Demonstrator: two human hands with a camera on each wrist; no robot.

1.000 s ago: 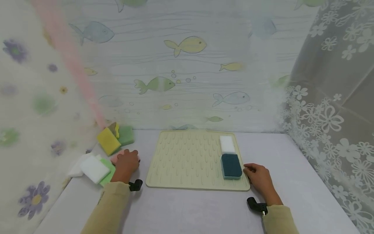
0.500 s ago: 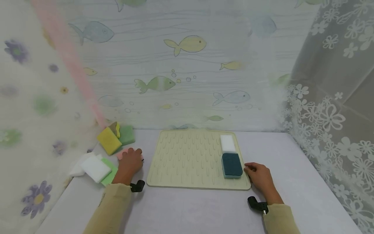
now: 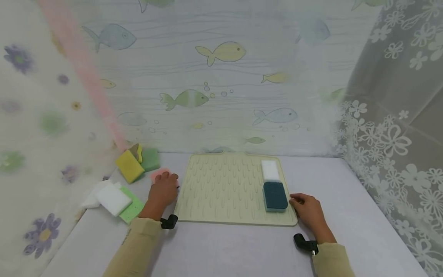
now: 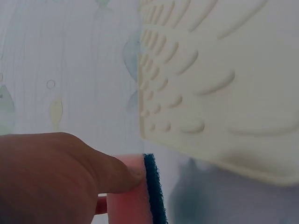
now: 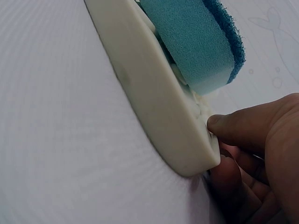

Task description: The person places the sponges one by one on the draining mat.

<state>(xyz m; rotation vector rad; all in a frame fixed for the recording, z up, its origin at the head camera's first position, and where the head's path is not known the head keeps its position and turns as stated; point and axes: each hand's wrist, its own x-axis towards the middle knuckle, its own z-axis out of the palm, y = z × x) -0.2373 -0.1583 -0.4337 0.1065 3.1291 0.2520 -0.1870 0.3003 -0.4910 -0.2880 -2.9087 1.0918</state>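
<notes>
At lower left of centre in the head view, just off the left edge of the ridged mat [image 3: 225,188]: left hand [image 3: 162,192] curled over a pink sponge [image 3: 160,174], thumb [image 4: 114,172] pressing its pink side in the left wrist view, dark scouring face turned toward the mat. Sponge in hand and apparently partway from the pile to the mat; cannot tell whether clear of the table [image 3: 235,250]. At the mat's lower right corner: right hand [image 3: 308,209] pinching the rim, thumb [image 5: 233,128] on top and fingers tucked beneath, as if steadying it. Just beside it on the mat, a blue sponge [image 3: 275,196], with a white sponge [image 3: 270,170] touching it on the far side. Toward middle left, more sponges loose on the table: yellow [image 3: 129,166], green [image 3: 150,159], white [image 3: 112,199]. Likely step: carrying the pink sponge over. Next calls for clearing the raised rim, setting down flat on the ridges, and keeping the corner held.
</notes>
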